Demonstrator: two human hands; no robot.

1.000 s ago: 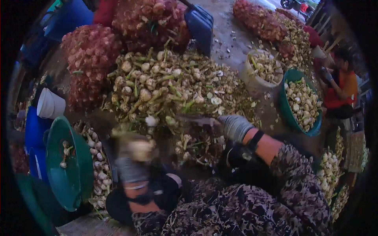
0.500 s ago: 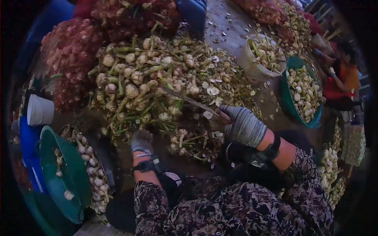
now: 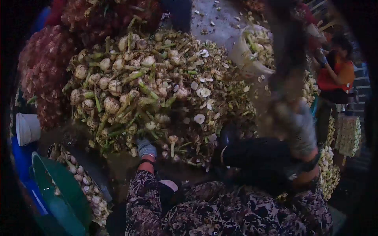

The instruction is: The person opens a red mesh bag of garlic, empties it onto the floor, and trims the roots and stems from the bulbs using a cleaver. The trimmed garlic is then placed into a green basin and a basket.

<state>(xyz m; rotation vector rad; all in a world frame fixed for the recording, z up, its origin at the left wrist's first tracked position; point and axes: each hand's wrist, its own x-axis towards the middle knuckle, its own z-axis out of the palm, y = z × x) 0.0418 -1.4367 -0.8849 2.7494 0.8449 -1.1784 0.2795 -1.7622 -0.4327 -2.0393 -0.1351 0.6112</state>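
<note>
My left hand (image 3: pixel 146 149), in a grey knit glove, reaches to the near edge of a big heap of garlic (image 3: pixel 118 86) with stalks still on. Its fingertips sit down among the bulbs and stalks, mostly hidden. Off to the right, my right hand (image 3: pixel 303 128), gloved too, is raised and smeared by motion. A dark blurred shape (image 3: pixel 285 43) stretches up above it; I cannot tell what it is. Loose trimmings and pale cut pieces (image 3: pixel 202 92) lie over the heap's right side.
Red net sacks of garlic (image 3: pixel 47 67) stand behind at left. Nearer are a white bucket (image 3: pixel 27 129), a green basin (image 3: pixel 65 196) and trimmed bulbs (image 3: pixel 92 188). A pale tub (image 3: pixel 240 51) stands at the back right. Another person (image 3: pixel 336 72) sits at far right.
My right hand, which held a knife over the heap, has swung right and blurred. My left hand has pushed slightly forward at the heap's edge. The view has shifted a little.
</note>
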